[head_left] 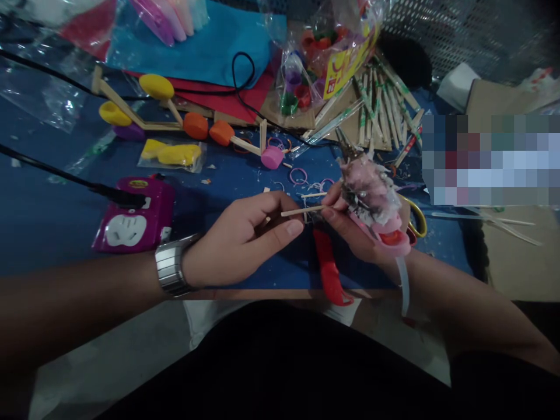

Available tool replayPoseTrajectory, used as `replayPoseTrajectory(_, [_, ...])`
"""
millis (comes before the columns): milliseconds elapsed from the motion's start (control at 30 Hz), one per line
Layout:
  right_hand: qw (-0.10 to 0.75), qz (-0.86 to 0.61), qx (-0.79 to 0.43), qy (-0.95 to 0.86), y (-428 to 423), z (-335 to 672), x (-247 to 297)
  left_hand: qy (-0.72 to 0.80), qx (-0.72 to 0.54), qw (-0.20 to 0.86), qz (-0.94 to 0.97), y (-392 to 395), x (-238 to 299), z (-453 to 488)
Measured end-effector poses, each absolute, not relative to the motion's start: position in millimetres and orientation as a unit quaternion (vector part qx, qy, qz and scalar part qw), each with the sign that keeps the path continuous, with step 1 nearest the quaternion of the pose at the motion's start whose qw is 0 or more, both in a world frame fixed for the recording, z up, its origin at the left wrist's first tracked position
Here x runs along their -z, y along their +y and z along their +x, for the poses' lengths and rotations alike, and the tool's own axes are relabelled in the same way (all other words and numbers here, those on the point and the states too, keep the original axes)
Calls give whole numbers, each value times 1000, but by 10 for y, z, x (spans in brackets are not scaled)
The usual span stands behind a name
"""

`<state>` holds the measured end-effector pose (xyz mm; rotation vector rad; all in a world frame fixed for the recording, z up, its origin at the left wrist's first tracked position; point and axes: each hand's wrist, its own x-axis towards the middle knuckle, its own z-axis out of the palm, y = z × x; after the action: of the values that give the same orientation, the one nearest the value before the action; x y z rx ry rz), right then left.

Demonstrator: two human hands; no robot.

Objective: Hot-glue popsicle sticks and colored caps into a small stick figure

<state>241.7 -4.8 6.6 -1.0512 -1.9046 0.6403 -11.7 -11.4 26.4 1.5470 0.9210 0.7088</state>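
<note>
A pink hot glue gun (371, 189), crusted with glue and fluff, rests in my right hand (354, 230). Its nozzle points away from me, and a translucent glue stick (403, 286) hangs from its back. My right thumb and forefinger also pinch a thin wooden stick (301, 211). Curled around the stick's other end is my left hand (249, 233), thumb just below it; its contact is partly hidden. A small pale tip shows inside the left fingers. Just under the hands lies a red-handled tool (330, 265), its head mostly covered.
A purple power socket (135, 216) with a plugged cable sits left. Coloured caps joined by wooden sticks (196, 125), bagged yellow pieces (172, 154) and a bag of caps (306, 76) lie behind. Wrapped sticks (380, 102) and yellow scissor handles (417, 216) are at right.
</note>
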Motion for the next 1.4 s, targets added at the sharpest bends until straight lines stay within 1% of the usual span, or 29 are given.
replayPoseTrajectory(100, [418, -410, -256, -769, -69, 2411, -85, 412, -308, 530, 675, -110, -259, -108])
replayPoseTrajectory(233, [417, -360, -263, -792, -71, 2421, -94, 414, -326, 519, 673, -107, -204, -100])
replayPoseTrajectory(367, [411, -310, -233, -825, -46, 2437, -142, 401, -332, 489, 700, -113, -171, -108])
replayPoseTrajectory(500, [388, -310, -217, -840, -29, 2450, -161, 398, -319, 457, 729, -115, -193, -121])
replayPoseTrajectory(633, [386, -311, -199, -845, -36, 2458, -141, 408, -311, 444, 734, -113, -209, -125])
replayPoseTrajectory(800, [394, -301, -215, -842, -50, 2455, -134, 396, -320, 442, 739, -105, -183, -132])
replayPoseTrajectory(900, [392, -325, -212, -834, -60, 2456, -105, 371, -340, 420, 756, -97, -152, -144])
replayPoseTrajectory(1000, [385, -337, -233, -827, -66, 2464, -49, 360, -349, 400, 767, -92, -130, -152])
replayPoseTrajectory(1067, [377, -341, -237, -828, -69, 2461, -29, 365, -342, 399, 768, -92, -127, -152])
replayPoseTrajectory(1267, [373, -328, -182, -849, -74, 2405, -114, 371, -329, 403, 769, -106, -153, -143])
replayPoseTrajectory(1400, [367, -328, -186, -850, -76, 2398, -143, 372, -323, 413, 766, -105, -168, -151])
